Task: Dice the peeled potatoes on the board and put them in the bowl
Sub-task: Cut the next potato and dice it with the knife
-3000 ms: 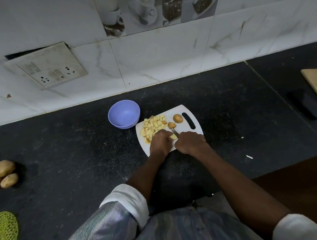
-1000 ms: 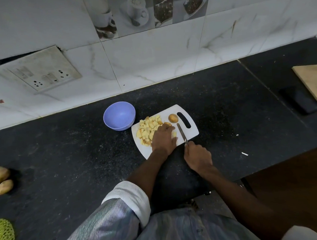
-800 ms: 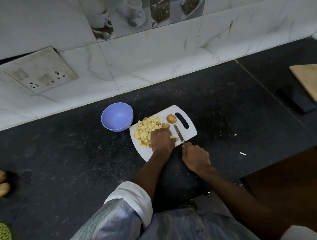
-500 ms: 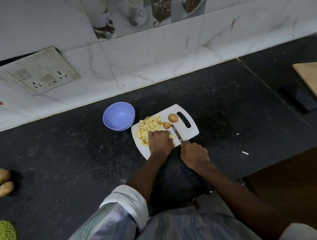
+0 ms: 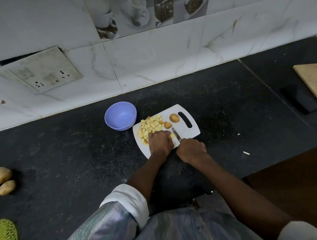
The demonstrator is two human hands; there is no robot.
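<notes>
Nearest the camera, the right hand point(image 5: 191, 149) is closed in a grip round the handle of a knife point(image 5: 176, 134), blade angled up-left onto the white cutting board point(image 5: 187, 133); just beside it the left hand point(image 5: 160, 142), fingers curled, holds down a pale potato piece point(image 5: 172, 136) touching the blade. Beyond the hands, still on the board: a heap of diced potato point(image 5: 150, 126) on its left half, a cut chunk point(image 5: 167, 125), and a rounder potato piece point(image 5: 174, 118) by the handle slot. Farther left on the dark bench point(image 5: 64, 152), close to the board's corner, stands the purple bowl point(image 5: 120, 115), nothing visible inside it; unpeeled potatoes point(image 5: 2, 180) lie well apart at the left edge.
</notes>
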